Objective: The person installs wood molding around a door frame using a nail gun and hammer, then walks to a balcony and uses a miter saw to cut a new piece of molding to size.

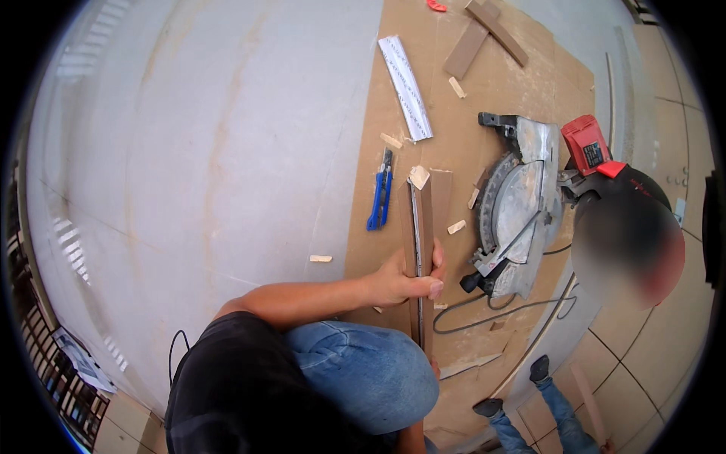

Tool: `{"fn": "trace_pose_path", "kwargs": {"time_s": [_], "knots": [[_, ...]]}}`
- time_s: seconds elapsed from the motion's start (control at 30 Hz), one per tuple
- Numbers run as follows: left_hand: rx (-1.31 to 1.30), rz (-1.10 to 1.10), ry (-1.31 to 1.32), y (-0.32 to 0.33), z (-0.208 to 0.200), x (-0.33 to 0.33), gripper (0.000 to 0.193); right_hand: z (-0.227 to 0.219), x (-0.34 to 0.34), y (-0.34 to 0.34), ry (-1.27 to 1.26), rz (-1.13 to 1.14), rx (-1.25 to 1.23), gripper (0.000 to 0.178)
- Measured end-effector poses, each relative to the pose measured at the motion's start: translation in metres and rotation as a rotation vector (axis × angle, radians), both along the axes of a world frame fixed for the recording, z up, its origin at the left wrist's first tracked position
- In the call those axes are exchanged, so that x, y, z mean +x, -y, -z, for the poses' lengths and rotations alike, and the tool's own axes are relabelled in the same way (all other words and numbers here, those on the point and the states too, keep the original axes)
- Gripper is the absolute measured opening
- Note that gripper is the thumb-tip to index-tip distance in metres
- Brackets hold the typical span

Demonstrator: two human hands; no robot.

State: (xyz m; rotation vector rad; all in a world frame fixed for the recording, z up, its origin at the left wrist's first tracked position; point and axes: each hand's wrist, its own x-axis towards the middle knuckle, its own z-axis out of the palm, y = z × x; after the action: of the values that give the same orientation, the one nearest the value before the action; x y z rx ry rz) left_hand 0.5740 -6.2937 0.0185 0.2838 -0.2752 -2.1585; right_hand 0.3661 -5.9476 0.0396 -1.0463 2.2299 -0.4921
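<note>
My left hand (408,278) is wrapped round a long brown wooden strip (424,227), thumb across its face. The strip points away from me, with a dark and silvery line running lengthwise and a pale, raw-looking far end. Lower down, my right hand (435,368) shows only as fingertips at the strip beside my knee; the rest is hidden, so its grip is unclear. Left of the strip's far half lies a blue utility knife (380,193) on the cardboard (446,113). A flat brown piece (442,185) lies beneath the strip.
At right stands a mitre saw (518,204) with a red part (584,144) and a trailing cable (484,325). Small wood offcuts (457,227) lie scattered. Farther off are a whitish printed strip (406,87) and crossed brown boards (484,38). Another person's legs (556,405) show lower right.
</note>
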Motion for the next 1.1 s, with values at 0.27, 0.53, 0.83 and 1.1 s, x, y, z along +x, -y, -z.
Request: {"fn": "trace_pose_path", "kwargs": {"time_s": [0.27,0.53,0.83,1.1], "knots": [[0.175,-0.112,0.569,0.009,-0.024,-0.020,0.042,-0.043,-0.017,0.088,0.144,0.060,0.368,0.044],[0.025,-0.071,0.605,0.012,-0.020,-0.013,0.082,-0.037,-0.059,0.054,0.461,0.254,0.407,0.038],[-0.145,-0.296,0.297,0.090,-0.009,0.041,0.051,-0.046,-0.081,0.054,0.440,-0.059,0.404,0.036],[-0.142,-0.233,0.276,0.095,-0.008,0.050,0.047,-0.046,-0.094,0.046,0.457,-0.147,0.388,0.034]]}}
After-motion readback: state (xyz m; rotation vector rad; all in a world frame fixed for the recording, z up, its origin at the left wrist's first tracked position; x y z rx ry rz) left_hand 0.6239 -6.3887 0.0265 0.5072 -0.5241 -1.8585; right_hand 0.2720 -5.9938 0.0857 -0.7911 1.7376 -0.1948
